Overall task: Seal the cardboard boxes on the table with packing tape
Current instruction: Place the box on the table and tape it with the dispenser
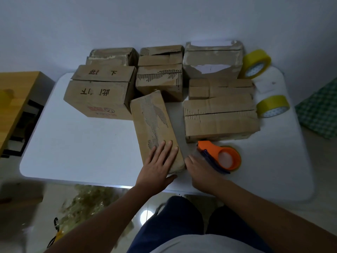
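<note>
A long narrow cardboard box [153, 121] lies slanted near the front middle of the white table [82, 143]. My left hand [158, 165] rests flat on its near end, fingers spread, thumb over the near edge. My right hand [202, 170] sits just right of that box, fingers at the blue handle of an orange tape dispenser [224, 156]; I cannot tell if it grips it. Several worn boxes stand behind, among them a large printed box [98, 95] at left and a wide box [220, 117] at right.
Two yellow tape rolls [256, 63] [272, 105] stand at the table's right edge beside a white paper [268, 83]. A wooden shelf [16, 99] is left of the table, green checked cloth [321, 110] to the right. Crumpled used tape [87, 201] lies on the floor.
</note>
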{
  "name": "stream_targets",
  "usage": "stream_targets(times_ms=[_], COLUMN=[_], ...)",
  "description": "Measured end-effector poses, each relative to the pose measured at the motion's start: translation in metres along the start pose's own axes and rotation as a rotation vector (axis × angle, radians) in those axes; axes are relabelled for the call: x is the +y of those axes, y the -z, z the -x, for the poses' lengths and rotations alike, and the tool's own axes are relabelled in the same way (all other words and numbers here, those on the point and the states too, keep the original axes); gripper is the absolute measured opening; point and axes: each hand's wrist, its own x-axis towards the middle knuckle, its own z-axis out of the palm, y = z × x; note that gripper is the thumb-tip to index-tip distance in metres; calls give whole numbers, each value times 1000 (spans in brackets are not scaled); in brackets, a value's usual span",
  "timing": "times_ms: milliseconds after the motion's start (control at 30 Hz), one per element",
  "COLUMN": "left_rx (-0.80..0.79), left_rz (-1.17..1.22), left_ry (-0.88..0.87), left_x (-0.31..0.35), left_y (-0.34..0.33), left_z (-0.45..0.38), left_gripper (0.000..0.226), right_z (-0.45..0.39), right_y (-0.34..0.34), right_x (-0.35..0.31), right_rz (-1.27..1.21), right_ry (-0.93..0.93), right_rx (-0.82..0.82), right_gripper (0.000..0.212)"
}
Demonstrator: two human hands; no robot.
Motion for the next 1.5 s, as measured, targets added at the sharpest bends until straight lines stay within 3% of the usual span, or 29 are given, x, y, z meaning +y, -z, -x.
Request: stream_targets(times_ms=[167,333,467,567,633,700,767,833,933,1000,1133,1233,1333,1500], left_rx=[7,9,14,-7,0,56,259,417,352,236,95,188,337,498], left_rz=[9,16,40,80,215,506,650,795,1349,1748,2088,2163,2184,2069], left_ry=[-9,-17,-19,-25,-28,-8,93,390,966,1189,1295,1326,1311,1311], left_x=[-2,-2,-3,-4,-6,-13,-24,-32,-32,-27,-4,6,10,17], left_y=[0,-3,-5,-3,3,18,35,45,39,24,10,9,6,4], left_z=[1,0,0,1,-2,-6,-4,10,48,71,91,92,95,92], left_gripper=[97,97,96,95,87,70,49,37,26,29,45,42,24,9], right_z=[-4,-17,-29,-23,-13,-3,2,1,-8,-22,-44,-46,-47,-48], right_y=[13,35,25,16,21,32,43,47,38,28,10,3,-1,-1], right_x=[18,16,0,-2,2,5,0,-13,-39,-50,-50,-47,-48,-46], right_rz=[87,114,150,105,109,93,68,66,107,182,404,482,506,501], right_ry=[57,116,0,-51,-26,-10,26,131,306,377,399,370,367,355], right_rx=[-112,-102,-132,-114,-69,34,152,215,130,48,13,20,31,33], right_gripper=[25,42,57,52,40,32,32,31,45,62,80,79,79,81])
